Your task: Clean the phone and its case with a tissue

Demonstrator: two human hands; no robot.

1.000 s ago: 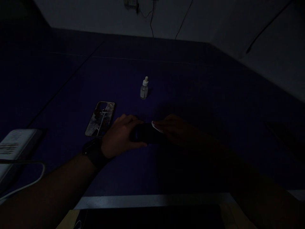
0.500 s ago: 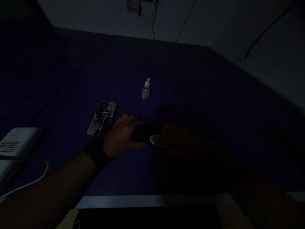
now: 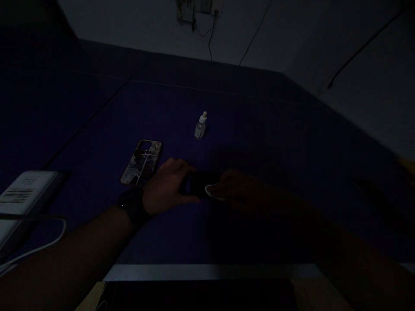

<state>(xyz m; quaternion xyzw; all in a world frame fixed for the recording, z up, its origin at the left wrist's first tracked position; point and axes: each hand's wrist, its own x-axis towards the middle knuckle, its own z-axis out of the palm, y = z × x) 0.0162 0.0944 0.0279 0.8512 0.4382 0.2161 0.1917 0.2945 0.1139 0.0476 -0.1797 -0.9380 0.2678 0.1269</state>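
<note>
In the dim head view, my left hand (image 3: 167, 183) wears a dark watch (image 3: 131, 203) and grips the left end of a dark, flat phone (image 3: 201, 180) on the table, thumb on the near edge and fingers on the far edge. My right hand (image 3: 235, 188) pinches a white wiping pad (image 3: 213, 194) and presses it on the phone's right part. Deep shadow hides most of the right fingers and the phone's outline. Just left of my left hand lies a patterned phone case (image 3: 142, 163). Beyond the hands stands a small dropper bottle (image 3: 200, 126) with a white cap.
A white power strip or power bank (image 3: 27, 194) with a white cable (image 3: 60, 237) lies at the left edge. The purple-blue table (image 3: 155, 242) ends in a pale front edge (image 3: 210, 272). Wall sockets (image 3: 194, 9) with hanging cords are at the back.
My view has shifted a little, so the bottle and case sit slightly lower and to the right. Both hands keep their hold, with the pad in nearly the same place on the phone.
</note>
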